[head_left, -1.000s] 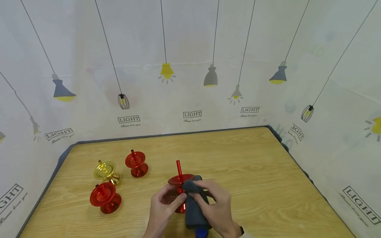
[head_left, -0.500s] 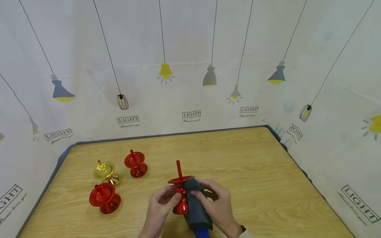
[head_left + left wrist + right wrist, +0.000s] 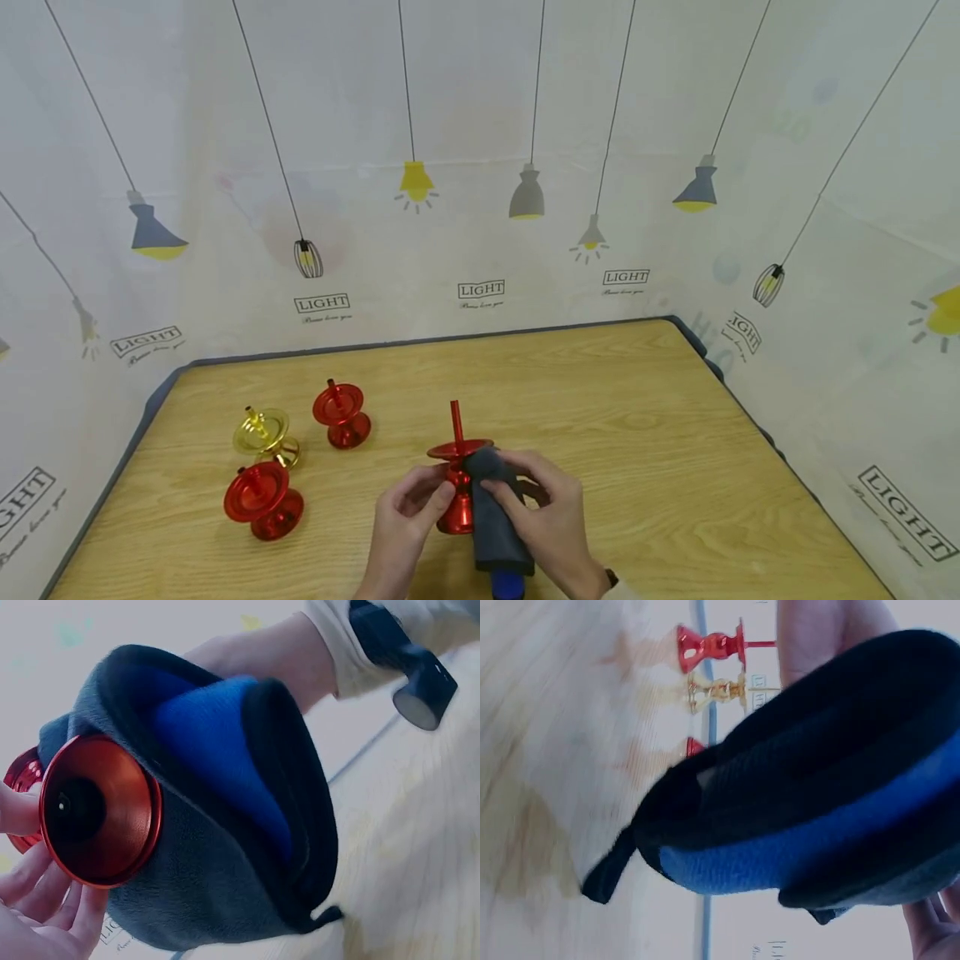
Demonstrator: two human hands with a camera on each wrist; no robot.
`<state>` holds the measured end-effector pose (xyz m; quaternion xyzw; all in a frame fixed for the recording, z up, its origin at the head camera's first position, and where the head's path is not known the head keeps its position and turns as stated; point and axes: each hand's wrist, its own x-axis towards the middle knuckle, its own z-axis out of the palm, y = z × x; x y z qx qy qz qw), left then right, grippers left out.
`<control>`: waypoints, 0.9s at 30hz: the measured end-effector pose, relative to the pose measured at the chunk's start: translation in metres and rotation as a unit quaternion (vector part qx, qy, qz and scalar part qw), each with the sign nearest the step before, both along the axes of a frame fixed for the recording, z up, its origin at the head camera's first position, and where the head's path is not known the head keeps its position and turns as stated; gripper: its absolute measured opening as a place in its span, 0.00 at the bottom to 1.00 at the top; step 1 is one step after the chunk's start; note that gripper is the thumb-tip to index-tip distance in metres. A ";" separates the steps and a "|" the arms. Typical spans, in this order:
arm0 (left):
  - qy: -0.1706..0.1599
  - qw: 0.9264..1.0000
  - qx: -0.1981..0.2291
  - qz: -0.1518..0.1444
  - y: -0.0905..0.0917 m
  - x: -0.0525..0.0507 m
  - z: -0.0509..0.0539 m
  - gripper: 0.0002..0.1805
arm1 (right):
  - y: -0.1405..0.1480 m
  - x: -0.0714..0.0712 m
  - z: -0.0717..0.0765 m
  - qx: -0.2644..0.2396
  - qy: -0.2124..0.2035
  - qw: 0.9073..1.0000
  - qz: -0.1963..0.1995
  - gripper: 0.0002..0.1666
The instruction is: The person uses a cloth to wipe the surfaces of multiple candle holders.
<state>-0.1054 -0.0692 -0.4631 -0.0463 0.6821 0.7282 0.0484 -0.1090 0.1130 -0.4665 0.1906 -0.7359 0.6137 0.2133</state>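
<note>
A shiny red candle holder (image 3: 455,517) is in my left hand (image 3: 405,512), gripped by fingers and thumb around its stem. Its thin rod points up from the dish, and the left wrist view looks into its hollow base (image 3: 124,817). Pressed to the holder's right side is a folded dark grey cloth (image 3: 498,533), which my right hand (image 3: 553,517) pinches between thumb and fingers. Blue lining (image 3: 206,742) shows inside the cloth's folds. In the right wrist view the cloth (image 3: 795,795) covers most of the right hand and all of the held holder.
To the left on the wooden table (image 3: 675,450) stand two more red candle holders, one nearer (image 3: 258,493) and one farther back (image 3: 341,408). A gold candle holder (image 3: 262,429) stands between them. A pale wall sheet (image 3: 480,233) printed with lamps surrounds the table.
The red holder has tipped so its dish is seen more edge-on and its base shows more. My left thumb has moved left, away from the cloth. The standing holders stay put.
</note>
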 end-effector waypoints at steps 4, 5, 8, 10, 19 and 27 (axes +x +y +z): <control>0.020 1.000 -0.015 0.002 0.002 0.000 0.000 0.22 | -0.002 0.000 -0.001 0.057 0.084 0.994 -0.029 0.21; 0.021 1.000 -0.017 0.002 0.002 0.000 -0.001 0.22 | -0.003 -0.001 -0.001 0.070 0.099 0.992 -0.034 0.22; 0.011 1.000 -0.010 0.005 0.000 -0.001 -0.004 0.23 | -0.006 -0.001 -0.002 0.101 0.132 0.985 -0.039 0.24; 0.000 1.000 0.007 0.006 -0.002 -0.002 -0.006 0.24 | -0.007 -0.001 -0.002 0.105 0.134 0.985 -0.035 0.24; -0.016 0.993 0.106 -0.059 -0.011 0.000 -0.010 0.29 | -0.005 -0.006 -0.007 -0.037 -0.008 0.998 0.052 0.16; 0.017 0.999 0.040 -0.016 -0.004 0.000 -0.007 0.22 | -0.003 -0.006 -0.005 -0.039 -0.010 0.999 0.032 0.15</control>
